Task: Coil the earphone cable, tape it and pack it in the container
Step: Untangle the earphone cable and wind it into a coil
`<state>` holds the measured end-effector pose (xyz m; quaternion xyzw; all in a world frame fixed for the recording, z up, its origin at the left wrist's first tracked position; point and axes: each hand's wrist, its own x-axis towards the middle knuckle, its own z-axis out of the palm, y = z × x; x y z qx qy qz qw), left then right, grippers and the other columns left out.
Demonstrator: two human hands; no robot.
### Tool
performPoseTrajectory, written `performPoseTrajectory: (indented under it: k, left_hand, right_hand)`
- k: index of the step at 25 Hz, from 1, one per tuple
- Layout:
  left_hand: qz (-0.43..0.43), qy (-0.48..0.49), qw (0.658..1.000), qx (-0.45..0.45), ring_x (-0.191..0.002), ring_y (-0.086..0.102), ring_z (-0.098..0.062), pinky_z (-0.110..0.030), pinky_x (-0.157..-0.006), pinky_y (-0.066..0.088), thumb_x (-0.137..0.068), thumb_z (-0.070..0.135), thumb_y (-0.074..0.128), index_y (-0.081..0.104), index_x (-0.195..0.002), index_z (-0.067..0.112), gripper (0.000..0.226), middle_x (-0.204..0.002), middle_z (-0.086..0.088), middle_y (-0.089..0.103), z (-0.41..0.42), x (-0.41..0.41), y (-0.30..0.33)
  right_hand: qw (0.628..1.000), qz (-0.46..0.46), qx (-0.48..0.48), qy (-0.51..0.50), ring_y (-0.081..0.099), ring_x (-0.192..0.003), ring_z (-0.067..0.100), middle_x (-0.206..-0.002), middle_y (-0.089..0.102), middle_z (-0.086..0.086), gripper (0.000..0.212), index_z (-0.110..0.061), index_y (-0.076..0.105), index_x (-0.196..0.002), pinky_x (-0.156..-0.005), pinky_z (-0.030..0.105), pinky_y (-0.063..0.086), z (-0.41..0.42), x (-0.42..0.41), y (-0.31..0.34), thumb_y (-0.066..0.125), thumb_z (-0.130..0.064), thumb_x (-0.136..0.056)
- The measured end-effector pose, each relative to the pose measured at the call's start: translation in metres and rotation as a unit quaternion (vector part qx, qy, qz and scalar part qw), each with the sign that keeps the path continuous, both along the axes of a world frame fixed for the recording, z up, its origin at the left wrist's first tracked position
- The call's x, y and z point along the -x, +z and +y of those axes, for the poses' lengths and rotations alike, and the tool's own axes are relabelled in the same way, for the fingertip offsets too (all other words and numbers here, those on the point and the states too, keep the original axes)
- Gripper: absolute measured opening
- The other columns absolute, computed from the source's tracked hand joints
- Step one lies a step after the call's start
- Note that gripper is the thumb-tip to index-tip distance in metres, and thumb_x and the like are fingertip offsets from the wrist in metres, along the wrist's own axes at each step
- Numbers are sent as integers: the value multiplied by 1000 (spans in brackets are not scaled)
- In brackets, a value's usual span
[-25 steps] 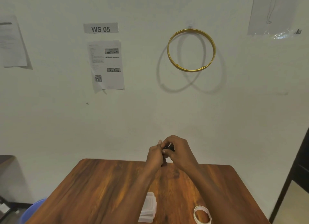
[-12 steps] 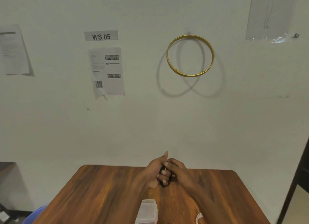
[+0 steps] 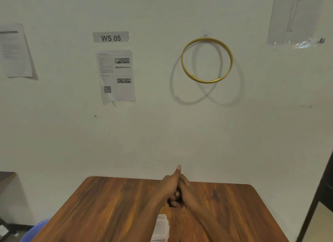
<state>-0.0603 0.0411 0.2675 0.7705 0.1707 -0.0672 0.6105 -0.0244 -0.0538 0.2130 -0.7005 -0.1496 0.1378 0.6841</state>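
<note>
Black earphone cable [image 3: 175, 200] shows only as a small dark bundle pressed between the two hands above the middle of the brown wooden table [image 3: 108, 209]. Left hand [image 3: 168, 186] curls its lower fingers around the bundle, with one finger pointing straight toward the far wall. Right hand [image 3: 187, 192] closes against it from the right, fingers folded onto the cable. Near the hands, by the bottom edge, a clear plastic container [image 3: 161, 229] lies on the table.
</note>
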Motion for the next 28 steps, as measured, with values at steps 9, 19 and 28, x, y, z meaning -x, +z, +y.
performPoseTrajectory:
  k: [9,19,28]
  left_hand:
    - [-135,26,990,24,-43,52,-5,-18,-52,46,-103,27,45,59,-68,12,41,-68,-6,63,9,4,-26]
    - [-117,47,992,-15,-71,64,-15,-28,-69,52,-101,17,48,63,-97,10,18,-78,-4,69,-4,2,-75]
    - [-7,88,993,76,-59,71,-11,-24,-66,58,-86,1,71,75,-99,1,14,-72,-5,75,-13,13,-181]
  right_hand:
    - [992,-64,28,-106,63,-50,3,-61,66,-1,36,-10,62,-76,-49,12,46,-7,3,-3,52,-34,-101]
    - [972,169,-143,-76,64,-62,18,-71,67,10,6,-10,71,-96,-63,33,58,-21,5,-41,68,-11,-91]
    - [952,279,-40,-115,67,-58,19,-66,70,12,9,-4,67,-86,-55,29,56,-52,21,-126,68,5,-84]
